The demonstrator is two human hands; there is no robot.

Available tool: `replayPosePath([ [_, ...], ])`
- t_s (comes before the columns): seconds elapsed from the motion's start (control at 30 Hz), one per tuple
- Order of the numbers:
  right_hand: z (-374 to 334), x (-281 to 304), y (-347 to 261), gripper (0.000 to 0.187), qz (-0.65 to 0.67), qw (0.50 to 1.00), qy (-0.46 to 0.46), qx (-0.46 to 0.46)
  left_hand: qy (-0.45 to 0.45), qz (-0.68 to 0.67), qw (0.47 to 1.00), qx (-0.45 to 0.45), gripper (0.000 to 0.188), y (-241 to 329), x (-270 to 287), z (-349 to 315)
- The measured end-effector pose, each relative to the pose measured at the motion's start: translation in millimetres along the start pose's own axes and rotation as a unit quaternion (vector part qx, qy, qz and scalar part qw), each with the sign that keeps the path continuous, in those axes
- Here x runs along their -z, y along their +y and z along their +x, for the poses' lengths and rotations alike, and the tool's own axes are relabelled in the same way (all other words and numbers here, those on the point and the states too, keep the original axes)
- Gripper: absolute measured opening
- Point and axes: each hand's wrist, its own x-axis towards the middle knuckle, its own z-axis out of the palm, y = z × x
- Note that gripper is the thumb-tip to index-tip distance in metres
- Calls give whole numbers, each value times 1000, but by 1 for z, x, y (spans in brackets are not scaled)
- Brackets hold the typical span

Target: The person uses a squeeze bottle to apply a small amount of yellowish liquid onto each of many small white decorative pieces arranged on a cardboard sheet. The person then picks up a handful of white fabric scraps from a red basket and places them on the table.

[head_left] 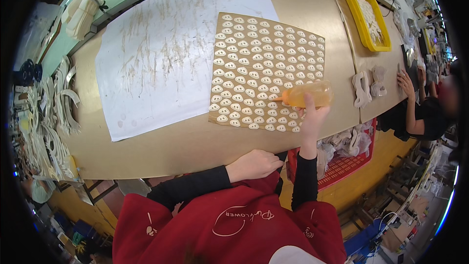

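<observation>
Left hand (255,165) lies at the table's near edge, fingers folded from view; whether it is clenched or slack cannot be told, and no item shows in it. Right hand (313,117) grasps the bottle (318,93) from below, tilted so that its orange nozzle points left at the pieces (229,75); contact at the tip cannot be confirmed. Progress: dispensing is judged to be under way. The pieces are laid out in full, near-regular rows, so laying out is judged complete; how many have been treated, and how many remain, cannot be established, as no clear border between finished and unfinished rows shows. Nothing appears to be mounted on any visible piece. Condition, left to right: white strips (62,95) hang in a heap at the table's left end; the white sheet (161,58) is streaked brown; the brown board (214,119) overlaps its right side and carries the pieces, which are off-white, rounded and each marked by two small dark spots, holes or drops uncertain. The bottle, over the board's lower right, is translucent with amber contents. Beyond it lie pale bundles (362,89) and a yellow tray (381,48) of pale parts.
</observation>
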Motion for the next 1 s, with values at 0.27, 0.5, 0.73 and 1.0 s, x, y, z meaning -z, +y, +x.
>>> replayPosePath([
  [0.27, -9, 7, 14, 54, -7, 1000, 4, 26, -1, 4, 1000, 1, 19, 0, -1, -1],
  [0.5, -8, 7, 20, 51, -49, 994, -3, 99, -4, 2, 1000, 3, 18, 0, -1, -1],
  [0.73, -13, 1, 10, 52, -50, 993, -15, 104, -1, 8, 1000, -3, 19, 0, 0, -1],
  [1.0, -16, -2, 4, 51, -39, 991, -49, 115, -3, 8, 1000, -4, 19, -1, -1, -1],
])
